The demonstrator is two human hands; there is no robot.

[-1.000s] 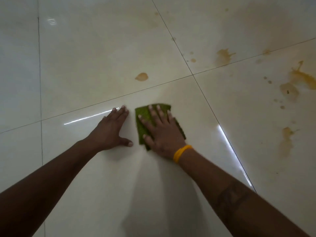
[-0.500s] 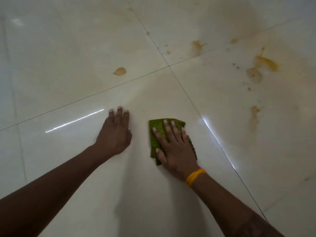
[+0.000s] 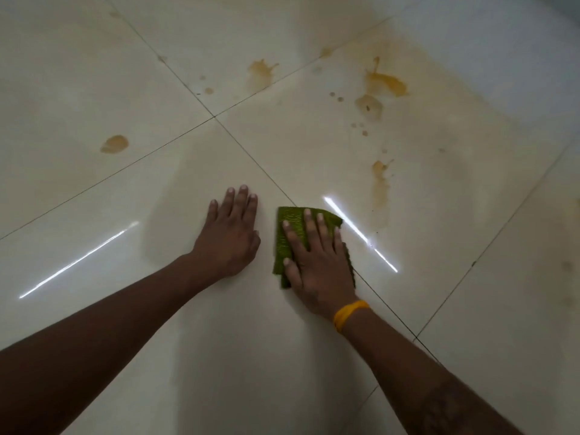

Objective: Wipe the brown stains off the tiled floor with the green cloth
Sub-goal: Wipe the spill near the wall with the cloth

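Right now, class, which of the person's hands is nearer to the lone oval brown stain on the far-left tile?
Left. The left hand lies flat below and right of the oval stain; the right hand presses the green cloth farther right.

Dim — glare streaks on glossy floor (image 3: 94, 89); soft.

Your cloth (image 3: 287, 243) is a mossy green with a fine woven texture, and the band on your right wrist (image 3: 349, 313) is bright yellow-orange. The floor tiles (image 3: 78, 89) you're looking at are glossy cream with thin dark grout lines (image 3: 251, 158), marked by amber-brown stains (image 3: 384, 83).
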